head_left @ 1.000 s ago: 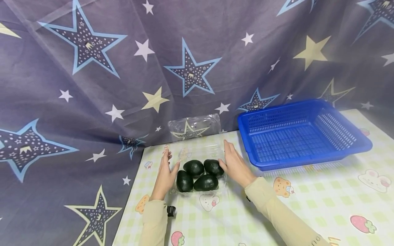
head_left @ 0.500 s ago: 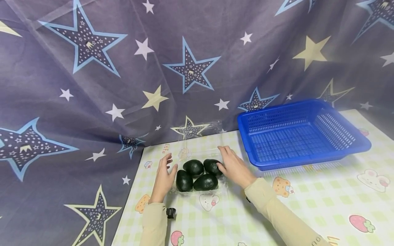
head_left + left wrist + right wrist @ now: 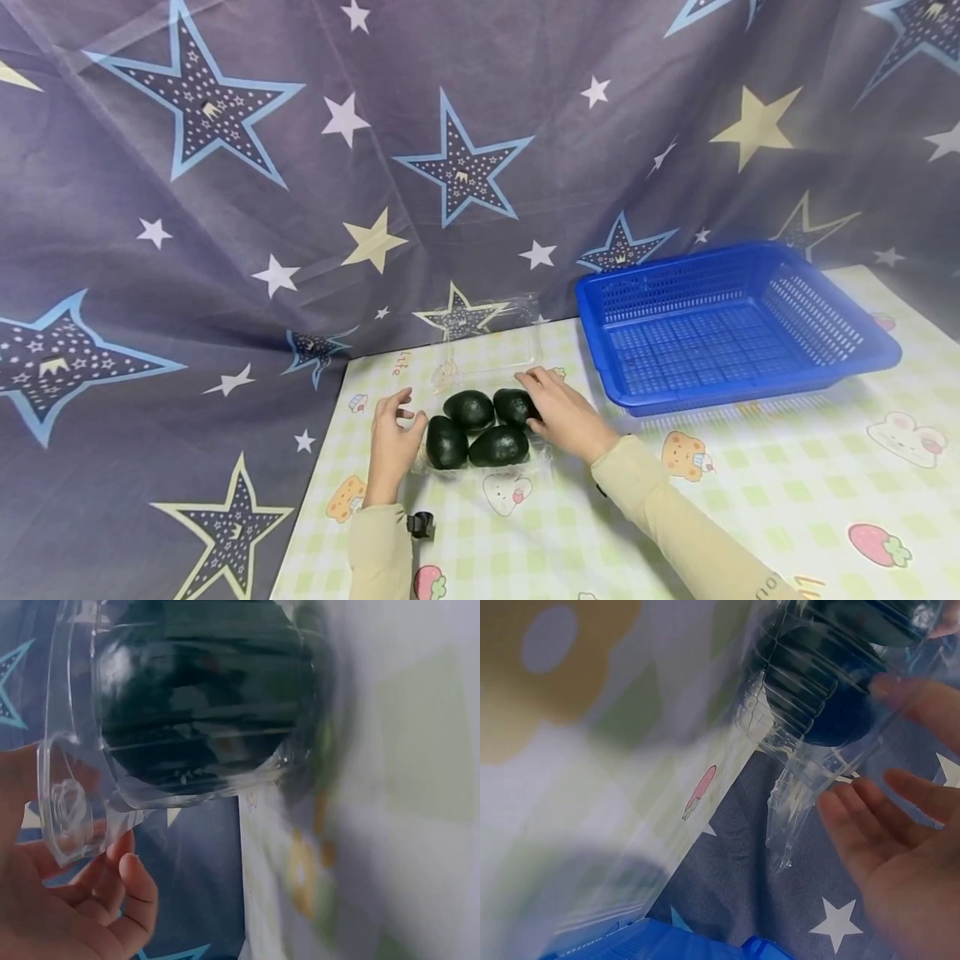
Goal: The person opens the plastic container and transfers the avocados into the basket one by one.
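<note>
Several dark green avocados (image 3: 498, 447) lie in the base of a clear plastic clamshell box (image 3: 540, 467), its transparent lid (image 3: 487, 367) folded back toward the backdrop. At the box's left side my left hand (image 3: 393, 446) pinches the rim; in the left wrist view its curled fingers meet the clear corner tab (image 3: 71, 810). On the opposite side, my right hand (image 3: 566, 412) has its thumb by the back-right avocado (image 3: 513, 408). The right wrist view shows that hand's fingers (image 3: 862, 817) loosely extended near the box's back corner.
A blue perforated plastic basket (image 3: 720, 342) stands right of the box. The table has a green-checked cloth (image 3: 600, 542) with cartoon prints. A dark star-patterned fabric (image 3: 300, 167) hangs behind the table and along its left.
The lid has dropped from a more raised position to lie further back. My left hand has come down slightly and its fingers have closed; my right fingers have drawn nearer the back-right avocado.
</note>
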Demonstrator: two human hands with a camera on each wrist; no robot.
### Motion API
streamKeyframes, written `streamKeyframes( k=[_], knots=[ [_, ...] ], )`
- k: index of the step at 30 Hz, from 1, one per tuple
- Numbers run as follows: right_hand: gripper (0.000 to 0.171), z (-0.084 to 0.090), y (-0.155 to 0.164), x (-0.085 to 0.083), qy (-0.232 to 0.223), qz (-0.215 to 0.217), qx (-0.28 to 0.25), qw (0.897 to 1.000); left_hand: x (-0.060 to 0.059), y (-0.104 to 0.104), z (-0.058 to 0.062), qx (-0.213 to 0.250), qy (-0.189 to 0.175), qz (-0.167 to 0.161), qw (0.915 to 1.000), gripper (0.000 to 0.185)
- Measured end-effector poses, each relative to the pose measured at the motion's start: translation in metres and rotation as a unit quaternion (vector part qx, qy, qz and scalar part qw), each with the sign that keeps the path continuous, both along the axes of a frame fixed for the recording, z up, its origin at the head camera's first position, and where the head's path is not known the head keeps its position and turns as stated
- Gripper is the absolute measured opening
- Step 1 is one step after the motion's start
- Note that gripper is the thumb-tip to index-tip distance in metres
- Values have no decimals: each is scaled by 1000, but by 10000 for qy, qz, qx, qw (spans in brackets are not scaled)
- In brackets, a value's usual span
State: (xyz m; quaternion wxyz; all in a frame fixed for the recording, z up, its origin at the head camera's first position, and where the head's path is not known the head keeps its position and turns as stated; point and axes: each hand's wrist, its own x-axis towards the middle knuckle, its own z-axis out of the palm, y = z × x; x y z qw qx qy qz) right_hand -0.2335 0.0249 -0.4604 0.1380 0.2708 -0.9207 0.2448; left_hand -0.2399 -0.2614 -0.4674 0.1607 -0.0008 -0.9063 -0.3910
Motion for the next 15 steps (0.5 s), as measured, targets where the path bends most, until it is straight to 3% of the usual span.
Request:
streamKeyframes(
  k=[6, 15],
  knots=[
    [68, -3, -1, 0, 182, 192, -66, 9996, 0, -3, -5, 130, -145, 210, 9996, 44],
    [73, -8, -2, 0, 248, 285, 20, 9993, -1, -5, -5, 335, -817, 31, 9961, 36]
  ],
)
